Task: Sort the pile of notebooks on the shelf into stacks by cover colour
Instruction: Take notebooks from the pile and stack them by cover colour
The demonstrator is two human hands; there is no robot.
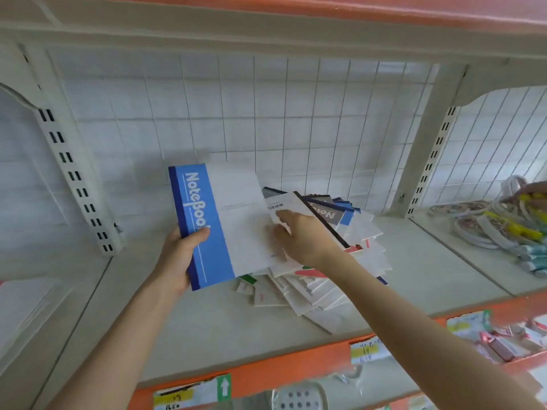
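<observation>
Left hand [177,255] grips blue notebook [213,232] at lower spine edge, thumb across cover, fingers behind. Notebook raised, tilted, just left of pile [325,285], overlapping pile's left edge. Pile fanned on shelf [236,335], mostly white backs up. Right hand [302,238] atop pile, index finger on white cover; pinch or mere touch unclear.

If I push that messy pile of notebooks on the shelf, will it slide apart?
Likely yes: the fanned pile of white-backed notebooks lies loose and overlapping. Covers look smooth, so probably slippery. Each looks thin, so probably light and bendy.
</observation>
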